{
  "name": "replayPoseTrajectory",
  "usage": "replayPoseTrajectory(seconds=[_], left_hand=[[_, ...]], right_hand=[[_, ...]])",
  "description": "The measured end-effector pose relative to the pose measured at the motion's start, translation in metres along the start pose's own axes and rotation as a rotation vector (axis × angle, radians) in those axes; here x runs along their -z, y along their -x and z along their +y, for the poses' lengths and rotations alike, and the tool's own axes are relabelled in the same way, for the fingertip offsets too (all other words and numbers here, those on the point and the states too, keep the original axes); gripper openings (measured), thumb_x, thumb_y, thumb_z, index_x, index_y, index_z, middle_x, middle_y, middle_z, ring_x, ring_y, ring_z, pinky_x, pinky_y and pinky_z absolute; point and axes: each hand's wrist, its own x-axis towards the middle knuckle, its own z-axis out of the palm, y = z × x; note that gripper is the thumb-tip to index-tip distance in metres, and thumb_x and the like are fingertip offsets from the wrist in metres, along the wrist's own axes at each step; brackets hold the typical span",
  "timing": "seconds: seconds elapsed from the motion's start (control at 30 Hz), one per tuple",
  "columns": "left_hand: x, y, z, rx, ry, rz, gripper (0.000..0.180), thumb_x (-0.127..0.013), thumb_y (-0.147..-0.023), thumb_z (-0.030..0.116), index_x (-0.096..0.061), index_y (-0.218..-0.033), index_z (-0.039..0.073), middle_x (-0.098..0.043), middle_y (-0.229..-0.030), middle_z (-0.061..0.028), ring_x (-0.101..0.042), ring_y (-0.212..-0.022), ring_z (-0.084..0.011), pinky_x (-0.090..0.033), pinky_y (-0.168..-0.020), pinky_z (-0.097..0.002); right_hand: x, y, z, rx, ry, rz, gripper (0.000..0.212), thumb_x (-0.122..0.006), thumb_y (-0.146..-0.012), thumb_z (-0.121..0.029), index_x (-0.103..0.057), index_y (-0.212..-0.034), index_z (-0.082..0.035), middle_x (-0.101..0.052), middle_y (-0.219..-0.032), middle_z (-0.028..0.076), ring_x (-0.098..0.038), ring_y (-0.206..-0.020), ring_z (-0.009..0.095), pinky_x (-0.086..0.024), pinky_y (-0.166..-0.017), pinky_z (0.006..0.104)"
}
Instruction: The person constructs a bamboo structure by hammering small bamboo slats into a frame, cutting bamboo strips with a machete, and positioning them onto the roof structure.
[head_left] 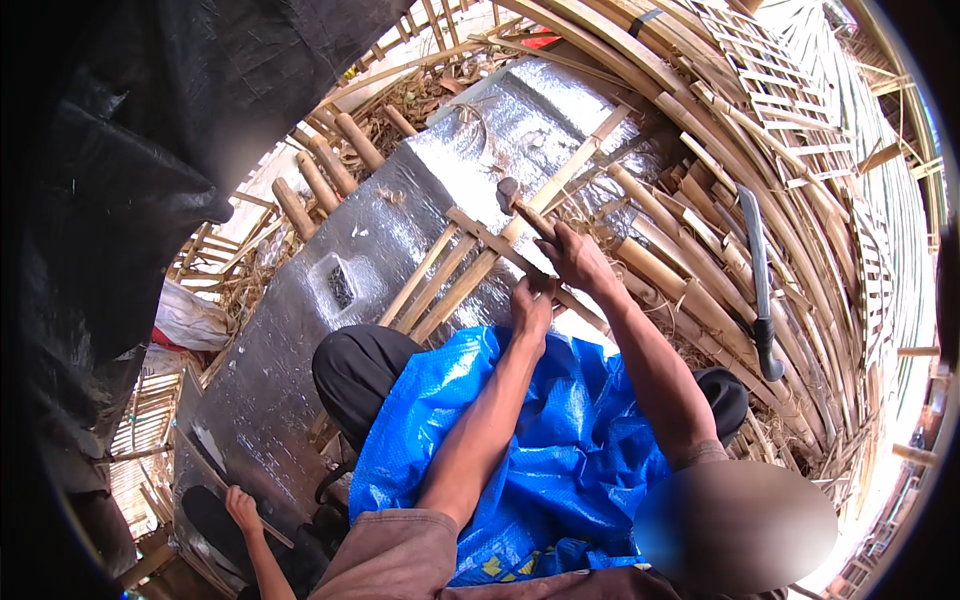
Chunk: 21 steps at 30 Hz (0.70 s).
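Observation:
My right hand [580, 262] is wrapped round the wooden handle of a hammer [509, 192], whose head points up and away to the left. Just below it, my left hand [533, 305] is closed on a bamboo crosspiece [482, 232]; its fingertips are partly hidden. The crosspiece lies slantwise over several long bamboo slats [445, 280], which fan toward my knees. One longer slat [577, 170] runs beyond it to the far right. A blue plastic sheet [560, 430] covers my lap.
Shiny metal sheeting [300, 300] lies under the work. Bamboo poles [680, 275] are heaped at right, with a curved, dark-handled blade [755, 270] on them. Round bamboo pieces [330, 165] stick out at far left. Another person's hand [242, 508] holds a thin strip at lower left.

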Motion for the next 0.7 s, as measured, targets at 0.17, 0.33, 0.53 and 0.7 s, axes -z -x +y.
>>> replayPoseTrajectory(seconds=[0.17,0.33,0.53,0.7], left_hand=[[0.001,0.002,0.0,-0.033,0.016,-0.036,0.02,-0.054,-0.096,0.015,-0.05,-0.11,0.001,-0.059,-0.1,-0.0097,-0.063,-0.089,-0.0194,-0.058,-0.076,-0.0366],[-0.006,0.003,-0.001,-0.025,-0.031,-0.045,0.022,-0.054,-0.097,0.016,-0.051,-0.112,0.001,-0.061,-0.1,-0.0079,-0.064,-0.089,-0.019,-0.058,-0.077,-0.0361],[0.008,0.0,0.0,-0.063,-0.025,-0.041,0.021,-0.056,-0.095,0.011,-0.051,-0.112,0.0,-0.062,-0.099,-0.0099,-0.066,-0.083,-0.0198,-0.059,-0.075,-0.0345],[0.006,0.003,0.008,-0.04,0.029,-0.068,0.021,-0.054,-0.094,0.009,-0.05,-0.113,0.0,-0.063,-0.1,-0.0111,-0.067,-0.085,-0.0206,-0.059,-0.074,-0.0332]], right_hand=[[0.054,0.02,-0.064,-0.032,-0.238,0.128,0.032,-0.06,-0.093,-0.032,-0.052,-0.09,-0.001,-0.059,-0.069,0.023,-0.058,-0.062,0.04,-0.045,-0.059,0.0455],[0.025,0.03,-0.004,0.003,-0.138,0.091,0.032,-0.058,-0.093,-0.033,-0.053,-0.09,-0.001,-0.059,-0.068,0.025,-0.06,-0.065,0.044,-0.045,-0.059,0.0503],[0.023,0.015,-0.039,0.014,0.009,0.058,0.037,-0.058,-0.092,-0.038,-0.051,-0.085,-0.003,-0.058,-0.065,0.024,-0.059,-0.062,0.044,-0.045,-0.056,0.0495],[0.052,0.024,-0.075,0.017,-0.246,0.136,0.035,-0.059,-0.093,-0.036,-0.051,-0.087,-0.002,-0.056,-0.063,0.023,-0.056,-0.058,0.043,-0.042,-0.055,0.0471]])
